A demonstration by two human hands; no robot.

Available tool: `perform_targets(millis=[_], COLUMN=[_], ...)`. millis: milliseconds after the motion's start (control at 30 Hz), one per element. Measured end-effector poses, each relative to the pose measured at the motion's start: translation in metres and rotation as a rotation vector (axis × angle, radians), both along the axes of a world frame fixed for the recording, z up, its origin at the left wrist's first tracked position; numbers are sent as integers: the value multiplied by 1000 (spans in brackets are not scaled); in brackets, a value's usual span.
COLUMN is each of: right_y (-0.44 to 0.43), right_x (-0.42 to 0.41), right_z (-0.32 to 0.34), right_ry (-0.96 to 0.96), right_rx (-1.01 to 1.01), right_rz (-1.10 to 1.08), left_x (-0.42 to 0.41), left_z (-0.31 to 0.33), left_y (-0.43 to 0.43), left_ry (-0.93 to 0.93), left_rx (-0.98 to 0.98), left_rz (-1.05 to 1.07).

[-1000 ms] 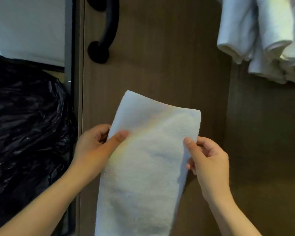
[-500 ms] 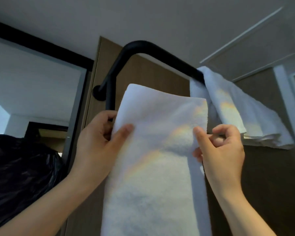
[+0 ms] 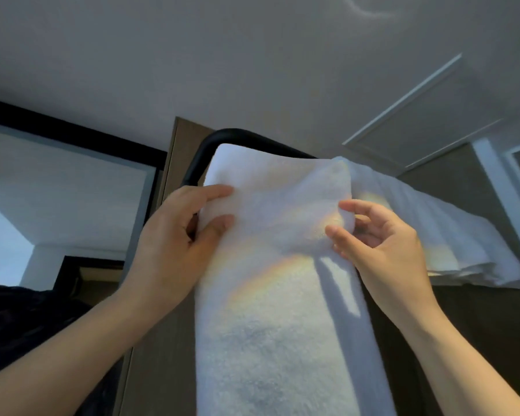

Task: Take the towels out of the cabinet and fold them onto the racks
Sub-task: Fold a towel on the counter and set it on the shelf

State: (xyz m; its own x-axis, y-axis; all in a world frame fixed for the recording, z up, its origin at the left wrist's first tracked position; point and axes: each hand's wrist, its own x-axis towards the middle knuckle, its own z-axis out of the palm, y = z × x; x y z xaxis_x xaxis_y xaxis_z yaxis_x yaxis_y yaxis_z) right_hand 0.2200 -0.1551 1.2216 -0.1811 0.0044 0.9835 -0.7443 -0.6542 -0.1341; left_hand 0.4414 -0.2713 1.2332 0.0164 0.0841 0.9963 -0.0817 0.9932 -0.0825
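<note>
A folded white towel (image 3: 276, 295) hangs in front of me, its top edge up at the black rack bar (image 3: 204, 151) on the wooden panel. My left hand (image 3: 174, 244) grips the towel's left edge between thumb and fingers. At the right edge, my right hand (image 3: 376, 235) pinches the cloth with thumb and forefinger, the other fingers loosely curled. Another white towel (image 3: 433, 223) is draped over the same bar just to the right, touching the one I hold.
The brown wooden panel (image 3: 168, 340) carries the rack. A mirror with a black frame (image 3: 72, 139) is on the left, a black plastic bag (image 3: 27, 319) below it. Overhead is the white ceiling (image 3: 252, 70); a white door frame (image 3: 499, 187) stands at right.
My view tilted upward and both hands raised the towel from in front of the panel up to the rack bar. Its top edge now lies at the bar beside the hung towel.
</note>
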Motion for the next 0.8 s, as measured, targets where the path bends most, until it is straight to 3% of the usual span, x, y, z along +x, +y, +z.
perform_targets(millis=[100,433,800], right_y=[1,1,-18], right_x=[-7,-9,-20], right_z=[6,58,128], right_ry=[51,56,41], right_rx=[23,-160,-125], right_rz=[19,-203,-103], left_x=[3,0,-14], left_z=[10,57,120], left_y=[3,22,26], left_ry=[-57,-135,-73], left_rx=[-47,-189,-164], left_rz=[73,354,536])
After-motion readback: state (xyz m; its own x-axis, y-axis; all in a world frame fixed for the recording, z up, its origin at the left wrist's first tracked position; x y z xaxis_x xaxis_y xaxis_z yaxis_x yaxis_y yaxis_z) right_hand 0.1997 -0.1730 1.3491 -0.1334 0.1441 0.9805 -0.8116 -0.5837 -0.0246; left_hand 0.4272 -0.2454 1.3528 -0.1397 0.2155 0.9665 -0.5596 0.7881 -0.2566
